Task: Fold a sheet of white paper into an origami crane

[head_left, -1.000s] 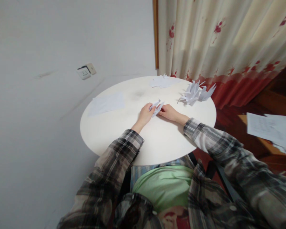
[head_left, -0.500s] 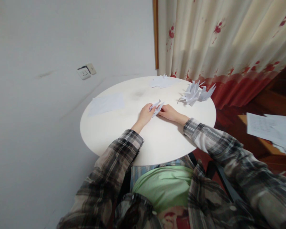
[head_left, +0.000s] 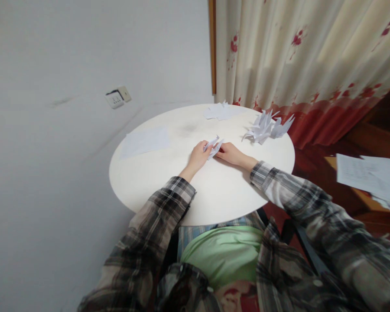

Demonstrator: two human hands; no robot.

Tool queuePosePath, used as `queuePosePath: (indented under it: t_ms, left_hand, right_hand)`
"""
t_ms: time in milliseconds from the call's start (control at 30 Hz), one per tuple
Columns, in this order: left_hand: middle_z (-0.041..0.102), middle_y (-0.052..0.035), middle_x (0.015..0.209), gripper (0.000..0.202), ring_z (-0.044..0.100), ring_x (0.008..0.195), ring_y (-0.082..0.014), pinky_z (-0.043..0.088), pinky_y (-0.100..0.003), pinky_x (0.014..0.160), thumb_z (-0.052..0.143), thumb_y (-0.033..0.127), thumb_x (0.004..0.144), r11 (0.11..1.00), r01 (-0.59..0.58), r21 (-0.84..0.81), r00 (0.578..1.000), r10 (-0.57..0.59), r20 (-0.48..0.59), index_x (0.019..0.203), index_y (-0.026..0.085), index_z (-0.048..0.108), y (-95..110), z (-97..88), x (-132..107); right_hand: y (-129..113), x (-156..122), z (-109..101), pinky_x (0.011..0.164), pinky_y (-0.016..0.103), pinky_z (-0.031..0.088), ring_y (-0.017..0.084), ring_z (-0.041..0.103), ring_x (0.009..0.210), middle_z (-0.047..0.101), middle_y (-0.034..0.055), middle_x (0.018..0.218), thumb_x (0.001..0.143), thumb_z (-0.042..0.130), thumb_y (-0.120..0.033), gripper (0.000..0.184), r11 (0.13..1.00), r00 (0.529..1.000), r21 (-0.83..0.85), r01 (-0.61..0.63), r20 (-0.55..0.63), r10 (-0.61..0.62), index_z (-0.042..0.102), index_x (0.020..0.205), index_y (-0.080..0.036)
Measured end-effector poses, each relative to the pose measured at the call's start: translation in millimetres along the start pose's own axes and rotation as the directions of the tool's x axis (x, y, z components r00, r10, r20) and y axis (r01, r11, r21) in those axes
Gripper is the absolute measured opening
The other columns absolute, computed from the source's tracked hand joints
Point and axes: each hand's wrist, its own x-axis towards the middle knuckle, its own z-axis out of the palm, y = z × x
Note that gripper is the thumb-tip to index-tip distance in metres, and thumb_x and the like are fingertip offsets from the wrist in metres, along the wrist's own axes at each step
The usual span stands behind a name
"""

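Observation:
Near the middle of the round white table (head_left: pixel 156 182), my left hand (head_left: pixel 199 156) is closed around a folded white paper crane (head_left: pixel 216 149), thumb on top. Pointed paper flaps stick up between the two hands. My right hand (head_left: pixel 230 154) pinches the right side of the same folded paper, its fingertips partly hidden behind the flap. Both forearms rest at the table in plaid sleeves. To the right of the hands stands a cluster of white folded paper cranes (head_left: pixel 261 128) with pointed wings and necks.
A flat white sheet (head_left: pixel 146 141) lies at the table's left. More paper (head_left: pixel 219 112) lies at the far edge. A wall with a socket (head_left: pixel 115 99) is on the left, a floral curtain (head_left: pixel 295 56) behind. Printed sheets (head_left: pixel 367 175) lie on furniture at right.

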Motion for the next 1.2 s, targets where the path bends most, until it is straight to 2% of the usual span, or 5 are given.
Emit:
queuePosePath:
  t_ms: [500,700,1200]
  left_hand:
    - [0.056,-0.0009,0.076,0.018,0.049,0.074,-0.0136,0.038,-0.026,0.067,0.043,0.033,0.084,1.000,0.001,-0.013,1.000,-0.001,-0.001,0.077,0.019,0.053,-1.2,0.4,-0.1]
    - [0.056,-0.0010,0.076,0.017,0.049,0.074,-0.0137,0.039,-0.026,0.068,0.044,0.032,0.084,1.000,0.008,-0.006,1.000,-0.008,-0.002,0.077,0.019,0.053,0.9,-0.3,-0.9]
    - [0.057,-0.0013,0.077,0.017,0.050,0.075,-0.0139,0.039,-0.026,0.069,0.044,0.031,0.084,1.000,0.002,-0.024,1.000,-0.003,-0.008,0.077,0.019,0.053,1.0,-0.1,-0.6]
  right_hand:
    - [-0.4,-0.5,0.3,0.068,0.023,0.038,0.014,0.056,0.070,0.068,0.0070,0.081,0.085,0.047,-0.025,0.024,1.000,1.000,-0.008,-0.002,-0.009,0.002,0.066,0.086,-0.012]
    - [0.8,0.1,1.4,0.071,0.023,0.038,0.015,0.058,0.076,0.069,0.0078,0.087,0.085,0.047,-0.024,0.023,1.000,1.000,-0.015,0.007,-0.005,-0.007,0.067,0.089,-0.012]
    - [-1.5,-1.2,-0.7,0.073,0.023,0.039,0.015,0.059,0.076,0.069,0.0080,0.088,0.086,0.047,-0.023,0.023,1.000,1.000,-0.004,0.004,-0.012,-0.004,0.067,0.091,-0.012]
